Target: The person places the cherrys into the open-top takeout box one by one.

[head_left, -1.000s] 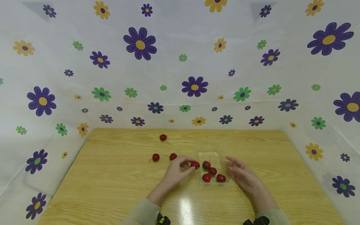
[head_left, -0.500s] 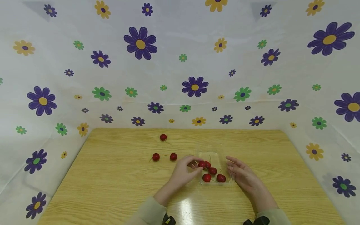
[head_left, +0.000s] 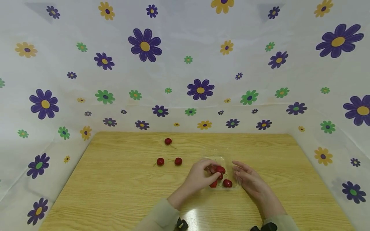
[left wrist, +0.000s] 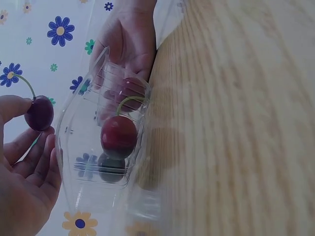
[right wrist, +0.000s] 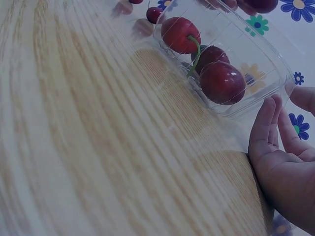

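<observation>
My left hand [head_left: 199, 176] pinches a dark red cherry [head_left: 220, 170] between thumb and fingers, above a clear plastic container [right wrist: 270, 61]. In the left wrist view the held cherry [left wrist: 39, 113] hangs clear of the container's wall, its green stem pointing up. Several cherries lie inside, among them one at the front right [head_left: 227, 183]; my left hand partly hides others from the head view. At the container's right side, my right hand [head_left: 252, 181] rests on its edge on the table, fingers fairly straight, fingertips by the container wall [right wrist: 288, 86].
Three loose cherries lie left of the container: one at the back [head_left: 168, 141], one in the middle [head_left: 178, 161] and one farther left [head_left: 160, 161]. The wooden table [head_left: 121, 192] ends at a flower-printed white sheet [head_left: 173, 70] behind and at both sides.
My left hand has carried its cherry rightward, from the container's left edge to over its middle. The right hand has kept its place beside the container.
</observation>
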Available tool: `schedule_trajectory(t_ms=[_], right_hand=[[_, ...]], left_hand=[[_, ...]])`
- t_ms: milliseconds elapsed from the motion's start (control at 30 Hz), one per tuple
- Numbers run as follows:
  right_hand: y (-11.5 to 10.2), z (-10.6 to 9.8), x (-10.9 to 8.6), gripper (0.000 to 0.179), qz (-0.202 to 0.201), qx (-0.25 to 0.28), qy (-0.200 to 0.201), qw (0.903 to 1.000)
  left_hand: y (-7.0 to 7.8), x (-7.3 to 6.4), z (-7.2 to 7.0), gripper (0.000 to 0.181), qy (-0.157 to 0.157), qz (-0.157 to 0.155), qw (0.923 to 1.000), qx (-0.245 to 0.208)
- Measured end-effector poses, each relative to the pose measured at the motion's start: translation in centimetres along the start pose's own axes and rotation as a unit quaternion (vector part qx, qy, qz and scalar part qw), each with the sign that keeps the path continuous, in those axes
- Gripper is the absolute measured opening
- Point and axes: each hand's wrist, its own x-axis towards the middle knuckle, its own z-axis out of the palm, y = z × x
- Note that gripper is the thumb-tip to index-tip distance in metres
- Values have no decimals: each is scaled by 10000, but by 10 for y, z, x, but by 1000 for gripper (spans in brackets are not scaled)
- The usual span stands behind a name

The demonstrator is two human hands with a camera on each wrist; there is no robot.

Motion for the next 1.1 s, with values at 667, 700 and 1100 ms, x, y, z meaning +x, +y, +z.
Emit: schedule_trajectory(t_ms=[667, 700, 1100], right_hand=[[1, -3, 1, 46, 44, -52, 45, 10000], [2, -3, 1, 46, 30, -39, 26, 10000], [1, -2, 1, 46, 46, -16, 65, 10000]], left_hand=[[-5, 5, 17, 27, 2, -117, 9963, 852], [-5, 6, 18, 27, 16, -147, 9955, 940], [-5, 8, 22, 34, -54, -183, 9859, 1664]])
